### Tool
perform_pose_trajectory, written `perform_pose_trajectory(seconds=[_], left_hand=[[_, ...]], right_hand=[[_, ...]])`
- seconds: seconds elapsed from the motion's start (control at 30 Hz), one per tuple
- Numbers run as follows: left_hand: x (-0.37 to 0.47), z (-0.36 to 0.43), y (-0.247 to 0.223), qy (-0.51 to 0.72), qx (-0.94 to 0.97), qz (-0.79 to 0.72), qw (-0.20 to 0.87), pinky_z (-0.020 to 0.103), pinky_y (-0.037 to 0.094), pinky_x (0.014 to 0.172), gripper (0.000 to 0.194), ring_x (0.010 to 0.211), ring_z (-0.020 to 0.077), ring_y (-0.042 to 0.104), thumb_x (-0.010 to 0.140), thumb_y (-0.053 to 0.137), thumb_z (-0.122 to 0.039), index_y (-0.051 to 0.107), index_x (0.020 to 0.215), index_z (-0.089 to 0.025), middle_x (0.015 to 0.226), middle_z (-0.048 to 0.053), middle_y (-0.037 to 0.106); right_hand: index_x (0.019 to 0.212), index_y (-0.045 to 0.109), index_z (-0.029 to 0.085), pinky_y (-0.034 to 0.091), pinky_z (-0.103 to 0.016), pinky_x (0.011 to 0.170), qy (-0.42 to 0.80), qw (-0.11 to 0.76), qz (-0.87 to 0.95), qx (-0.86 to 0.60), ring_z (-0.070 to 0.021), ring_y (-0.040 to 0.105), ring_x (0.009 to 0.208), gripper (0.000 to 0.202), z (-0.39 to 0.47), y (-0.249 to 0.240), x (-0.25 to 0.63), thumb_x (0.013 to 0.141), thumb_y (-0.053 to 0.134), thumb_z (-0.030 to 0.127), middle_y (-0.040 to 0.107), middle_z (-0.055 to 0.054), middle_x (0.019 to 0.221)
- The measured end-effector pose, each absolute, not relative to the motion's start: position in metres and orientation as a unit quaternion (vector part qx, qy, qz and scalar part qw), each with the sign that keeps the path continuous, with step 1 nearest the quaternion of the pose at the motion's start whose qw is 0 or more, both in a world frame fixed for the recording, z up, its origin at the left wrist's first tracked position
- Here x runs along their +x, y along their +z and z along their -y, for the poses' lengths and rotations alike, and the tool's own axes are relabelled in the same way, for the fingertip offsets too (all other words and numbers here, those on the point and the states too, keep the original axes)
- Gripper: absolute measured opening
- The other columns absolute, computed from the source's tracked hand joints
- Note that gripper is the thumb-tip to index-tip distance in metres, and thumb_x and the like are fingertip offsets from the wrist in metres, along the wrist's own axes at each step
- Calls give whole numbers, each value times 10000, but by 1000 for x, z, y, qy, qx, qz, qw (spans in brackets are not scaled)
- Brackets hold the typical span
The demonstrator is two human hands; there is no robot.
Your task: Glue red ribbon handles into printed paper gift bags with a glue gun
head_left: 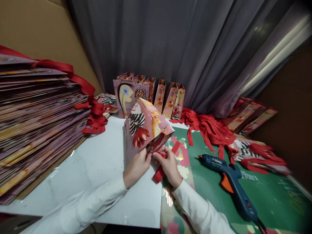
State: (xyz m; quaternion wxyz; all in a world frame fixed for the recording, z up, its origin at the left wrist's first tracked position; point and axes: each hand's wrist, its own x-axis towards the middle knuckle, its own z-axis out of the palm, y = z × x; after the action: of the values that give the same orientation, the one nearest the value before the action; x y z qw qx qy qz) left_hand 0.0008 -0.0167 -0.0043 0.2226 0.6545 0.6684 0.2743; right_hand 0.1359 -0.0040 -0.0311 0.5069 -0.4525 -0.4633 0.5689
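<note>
A printed paper gift bag [143,130] with a zebra-stripe bow and red flower pattern lies tilted in front of me, its opening toward me. My left hand [138,165] grips the bag's near edge, the fingers partly inside it and hidden. Close beside it, my right hand [168,164] pinches a red ribbon [159,174] at the bag's rim. One ribbon end hangs below the fingers and another stretch shows above the right hand.
A tall stack of flat bags [41,126] rises on the left. Finished-looking bags [161,97] stand at the back. Right of my hands lie a blue glue gun [230,182], a heap of red ribbons [209,126] and more bags [251,113]. A grey curtain [151,39] hangs behind.
</note>
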Motion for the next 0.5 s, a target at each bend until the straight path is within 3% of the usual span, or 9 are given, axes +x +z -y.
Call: perform_pose_trajectory(seconds=[0.17, 0.37, 0.5], left_hand=[[1, 17, -6, 265, 664, -656, 241, 278, 521, 741, 186, 933, 232, 696, 879, 473, -192, 609, 1006, -178, 956, 84, 727], [-2, 15, -9, 297, 666, -643, 233, 328, 551, 779, 235, 931, 240, 695, 875, 441, -185, 576, 1063, -144, 963, 108, 717], [-3, 14, -10, 328, 674, -625, 217, 353, 515, 943, 372, 1178, 241, 604, 871, 423, -181, 488, 1230, -110, 1217, 163, 648]], right_hand=[[676, 464, 220, 392, -229, 444, 553, 488, 495, -459, -98, 485, 436, 375, 3, -30, 139, 655, 766, 442, 598, 45, 564], [871, 563, 211, 467, -280, 697, 403, 458, 662, -435, -167, 599, 756, 99, 8, -21, 143, 843, 565, 306, 669, -15, 838], [792, 545, 216, 437, -269, 667, 395, 430, 666, -465, -154, 577, 662, 111, 11, -17, 144, 870, 489, 271, 651, 12, 706]])
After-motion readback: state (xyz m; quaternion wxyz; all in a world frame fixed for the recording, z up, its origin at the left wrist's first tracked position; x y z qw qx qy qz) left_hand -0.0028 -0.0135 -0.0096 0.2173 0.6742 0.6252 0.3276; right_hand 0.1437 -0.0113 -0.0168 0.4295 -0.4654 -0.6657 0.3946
